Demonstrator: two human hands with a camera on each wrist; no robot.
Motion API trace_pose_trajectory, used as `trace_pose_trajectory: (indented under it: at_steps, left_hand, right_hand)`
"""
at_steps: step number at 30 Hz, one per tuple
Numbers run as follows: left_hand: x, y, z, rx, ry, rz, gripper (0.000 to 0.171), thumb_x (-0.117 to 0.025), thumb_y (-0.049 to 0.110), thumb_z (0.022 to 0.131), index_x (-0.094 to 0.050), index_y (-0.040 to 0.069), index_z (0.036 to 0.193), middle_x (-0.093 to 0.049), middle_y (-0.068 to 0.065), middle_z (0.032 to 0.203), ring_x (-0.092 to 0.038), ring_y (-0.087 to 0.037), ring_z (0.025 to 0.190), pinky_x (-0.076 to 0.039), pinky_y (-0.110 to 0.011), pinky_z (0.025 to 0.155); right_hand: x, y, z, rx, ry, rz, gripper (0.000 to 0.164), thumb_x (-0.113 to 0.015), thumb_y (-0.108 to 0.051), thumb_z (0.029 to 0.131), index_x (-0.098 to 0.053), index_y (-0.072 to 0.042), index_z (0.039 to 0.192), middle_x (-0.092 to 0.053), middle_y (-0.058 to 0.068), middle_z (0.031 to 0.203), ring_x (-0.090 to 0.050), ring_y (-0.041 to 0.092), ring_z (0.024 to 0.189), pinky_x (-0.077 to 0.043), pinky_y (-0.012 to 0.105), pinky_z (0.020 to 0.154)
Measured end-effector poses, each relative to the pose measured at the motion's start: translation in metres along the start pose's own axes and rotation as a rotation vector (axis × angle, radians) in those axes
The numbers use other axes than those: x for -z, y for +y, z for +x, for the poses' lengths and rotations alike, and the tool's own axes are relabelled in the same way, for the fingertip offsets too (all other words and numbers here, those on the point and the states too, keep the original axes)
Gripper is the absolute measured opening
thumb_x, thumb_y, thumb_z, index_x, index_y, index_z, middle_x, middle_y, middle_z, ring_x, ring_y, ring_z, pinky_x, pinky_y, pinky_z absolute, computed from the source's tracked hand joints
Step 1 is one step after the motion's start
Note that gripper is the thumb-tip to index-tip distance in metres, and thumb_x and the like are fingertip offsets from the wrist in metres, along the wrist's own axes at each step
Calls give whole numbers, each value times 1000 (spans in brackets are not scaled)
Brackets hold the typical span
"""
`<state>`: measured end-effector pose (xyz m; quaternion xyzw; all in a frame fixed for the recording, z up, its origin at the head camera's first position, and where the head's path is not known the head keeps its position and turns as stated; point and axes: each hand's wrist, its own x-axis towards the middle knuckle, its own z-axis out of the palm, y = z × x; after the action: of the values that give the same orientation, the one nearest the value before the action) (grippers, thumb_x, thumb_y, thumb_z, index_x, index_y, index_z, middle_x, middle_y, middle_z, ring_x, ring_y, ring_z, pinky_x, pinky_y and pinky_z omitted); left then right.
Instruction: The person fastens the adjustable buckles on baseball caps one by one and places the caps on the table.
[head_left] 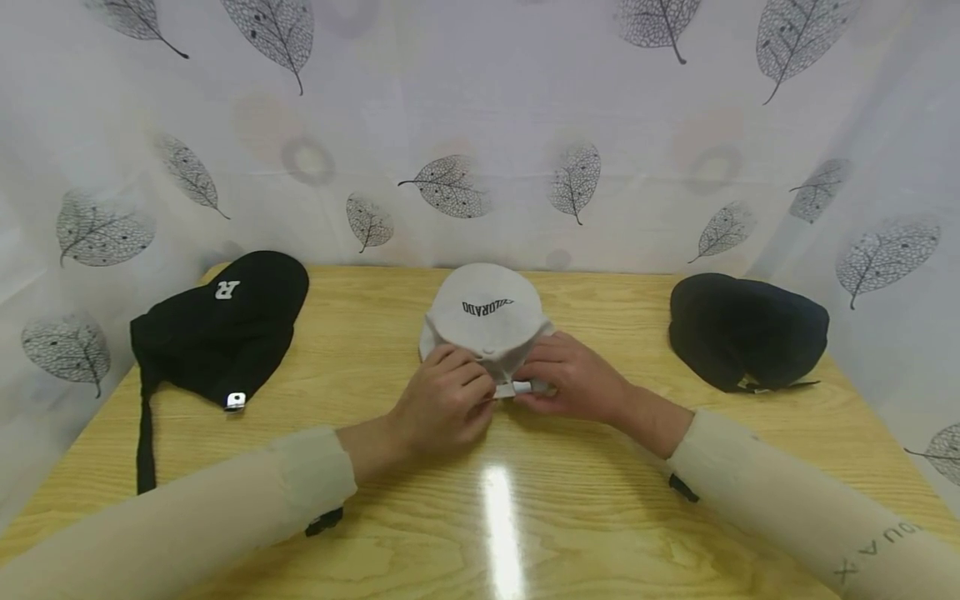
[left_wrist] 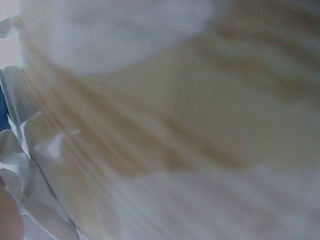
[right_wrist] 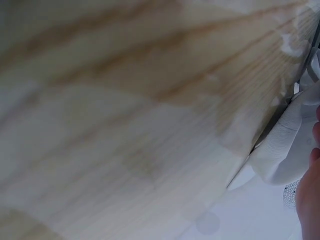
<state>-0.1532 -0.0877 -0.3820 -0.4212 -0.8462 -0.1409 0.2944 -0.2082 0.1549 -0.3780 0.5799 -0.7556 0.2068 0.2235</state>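
A white cap [head_left: 487, 304] marked COLORADO sits at the middle of the table, its strap side facing me and its lettering upside down. My left hand [head_left: 442, 396], fingers curled, grips the left end of the white back strap [head_left: 510, 390]. From the other side my right hand [head_left: 573, 379] pinches the strap's right part, with a pale strap end between thumb and fingers. The fingers hide part of the strap and the cap's lower edge. In the right wrist view, the cap [right_wrist: 282, 145] and part of my right hand [right_wrist: 309, 195] show at the right edge.
A black cap [head_left: 247, 325] with a white R, a metal buckle and a hanging strap lies on the left. On the right rests another dark cap [head_left: 750, 329]. Behind the wooden table [head_left: 360, 308] hangs a leaf-patterned curtain [head_left: 510, 108].
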Motion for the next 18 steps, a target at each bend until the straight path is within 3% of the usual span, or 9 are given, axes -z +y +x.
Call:
trace_pose_trajectory:
  at_steps: [6, 18]
  left_hand:
    - [-1, 0, 0, 4, -13, -8, 8, -73, 22, 83, -70, 15, 85, -71, 2, 89, -60, -19, 92, -44, -36, 89]
    - [-4, 0, 1, -58, 64, 0, 5, -74, 18, 84, -72, 13, 82, -72, 2, 86, -62, -19, 90, -45, -35, 87]
  right_hand:
    - [0, 0, 1, 17, 10, 6, 28, -88, -18, 70, -75, -7, 93, -75, 5, 98, -69, 24, 99, -53, 41, 86]
    - [0, -2, 2, 14, -13, 19, 27, -86, -21, 76, -75, -7, 95, -75, 4, 100, -68, 24, 102, -54, 42, 91]
